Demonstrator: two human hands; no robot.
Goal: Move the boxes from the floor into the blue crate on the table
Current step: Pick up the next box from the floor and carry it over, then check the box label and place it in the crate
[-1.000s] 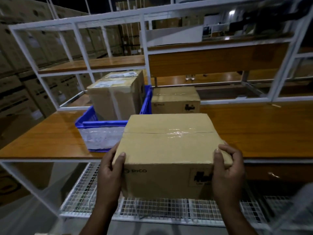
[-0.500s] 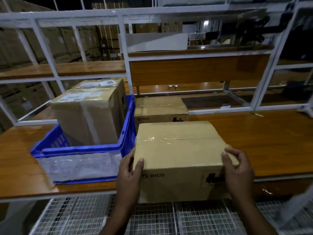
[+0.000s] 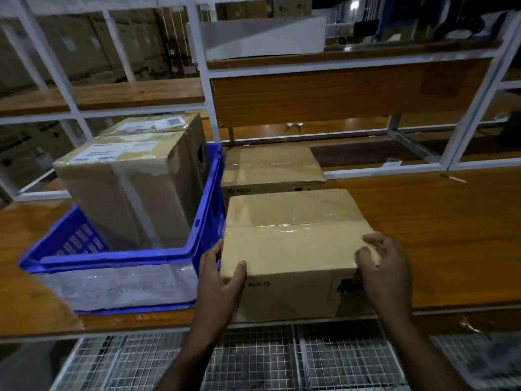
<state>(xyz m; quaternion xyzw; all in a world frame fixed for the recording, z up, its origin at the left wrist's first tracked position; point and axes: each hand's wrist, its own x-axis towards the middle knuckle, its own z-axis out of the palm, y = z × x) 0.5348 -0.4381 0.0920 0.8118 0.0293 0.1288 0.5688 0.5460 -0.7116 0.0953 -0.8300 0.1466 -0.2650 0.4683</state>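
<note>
Left hand and right hand both clasp a taped cardboard box by its near corners, at the wooden table edge, just beside the blue plastic crate holding two taller boxes.

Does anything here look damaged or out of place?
Mostly tidy. One PICO box sits on the table beside the blue crate, not inside it, and the front box in the crate has ragged, peeling tape.
</note>
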